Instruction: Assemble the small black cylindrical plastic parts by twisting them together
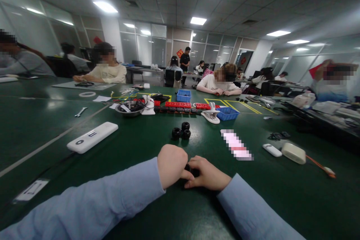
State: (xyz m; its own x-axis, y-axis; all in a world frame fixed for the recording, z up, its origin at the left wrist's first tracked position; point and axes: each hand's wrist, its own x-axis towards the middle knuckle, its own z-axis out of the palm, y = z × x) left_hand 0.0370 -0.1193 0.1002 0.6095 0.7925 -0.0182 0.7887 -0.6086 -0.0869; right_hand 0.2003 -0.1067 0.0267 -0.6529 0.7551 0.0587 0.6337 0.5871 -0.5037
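My left hand (173,165) is closed, its back up and its fingers bent down against a small black piece (194,171). From the other side my right hand (206,172) curls round the same piece, low over the green table (157,210). Fingers cover most of it, so its full shape is hidden; a dark, rounded part shows between the hands. Just beyond them several small black wheels (176,132) sit in a tight cluster.
Farther back are red blocks (177,104), a metal bowl (128,113), a white clip (211,115) and blue baskets (228,113), (183,96). A white device (94,137) and wrench (81,112) lie left; a cream case (293,153) lies right. A person (219,82) sits opposite.
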